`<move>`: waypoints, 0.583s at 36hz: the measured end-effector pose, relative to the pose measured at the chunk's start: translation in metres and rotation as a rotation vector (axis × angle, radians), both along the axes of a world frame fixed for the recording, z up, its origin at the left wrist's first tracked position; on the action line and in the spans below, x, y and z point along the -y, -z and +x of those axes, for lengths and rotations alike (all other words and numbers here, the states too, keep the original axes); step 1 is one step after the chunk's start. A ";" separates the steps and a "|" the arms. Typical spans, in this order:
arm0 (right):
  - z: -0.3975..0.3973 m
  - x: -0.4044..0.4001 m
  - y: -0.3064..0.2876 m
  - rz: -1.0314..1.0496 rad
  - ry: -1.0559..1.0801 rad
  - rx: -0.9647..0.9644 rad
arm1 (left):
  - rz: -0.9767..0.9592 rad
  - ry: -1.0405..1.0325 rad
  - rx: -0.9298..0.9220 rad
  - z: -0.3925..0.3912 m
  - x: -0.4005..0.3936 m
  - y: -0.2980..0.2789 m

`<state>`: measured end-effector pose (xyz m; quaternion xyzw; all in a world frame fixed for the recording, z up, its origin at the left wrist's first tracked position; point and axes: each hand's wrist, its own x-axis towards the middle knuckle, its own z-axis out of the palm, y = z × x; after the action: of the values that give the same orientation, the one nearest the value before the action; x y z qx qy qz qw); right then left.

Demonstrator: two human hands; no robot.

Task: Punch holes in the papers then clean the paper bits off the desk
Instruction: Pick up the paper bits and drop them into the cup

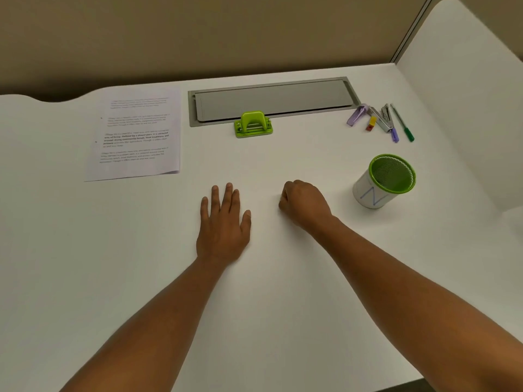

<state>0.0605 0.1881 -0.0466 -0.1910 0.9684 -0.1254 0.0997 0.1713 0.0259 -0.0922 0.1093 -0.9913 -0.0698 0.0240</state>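
We see both bare forearms reaching forward over the white surface (113, 250). The left hand (223, 222) lies flat, palm down, fingers spread and straight, its grip released and holding nothing. The right hand (305, 203) rests just to its right, apart from it, curled into a loose fist with the knuckles up; its grip is clenched, though we cannot tell whether anything sits inside it. The papers (135, 134) lie in a neat stack at the far left, well away from both hands. The green hole punch (253, 124) stands at the back centre, touching the edge of a grey cable hatch (271, 100). A green mesh cup (385, 181) stands near the right hand, with pens and staplers (382, 121) beyond it.
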 end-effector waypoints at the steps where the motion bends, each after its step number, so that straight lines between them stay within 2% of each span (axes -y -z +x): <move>1: -0.002 -0.002 -0.003 -0.038 0.031 0.045 | 0.003 -0.002 0.002 0.000 0.000 0.000; 4: -0.009 -0.015 -0.022 -0.201 0.118 0.115 | 0.009 -0.005 0.002 0.000 0.000 -0.001; 8: -0.015 -0.045 -0.063 -0.337 0.198 0.043 | 0.023 0.007 0.009 0.001 0.000 -0.001; 14: -0.024 -0.098 -0.116 -0.393 0.356 -0.066 | 0.023 0.007 0.004 0.001 0.000 -0.002; 21: -0.035 -0.135 -0.129 -0.416 0.440 -0.093 | 0.001 0.000 -0.008 0.001 0.000 0.000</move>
<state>0.0251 0.3226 0.0825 0.0014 0.9436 -0.3306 -0.0155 0.1728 0.0262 -0.0920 0.1092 -0.9911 -0.0706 0.0279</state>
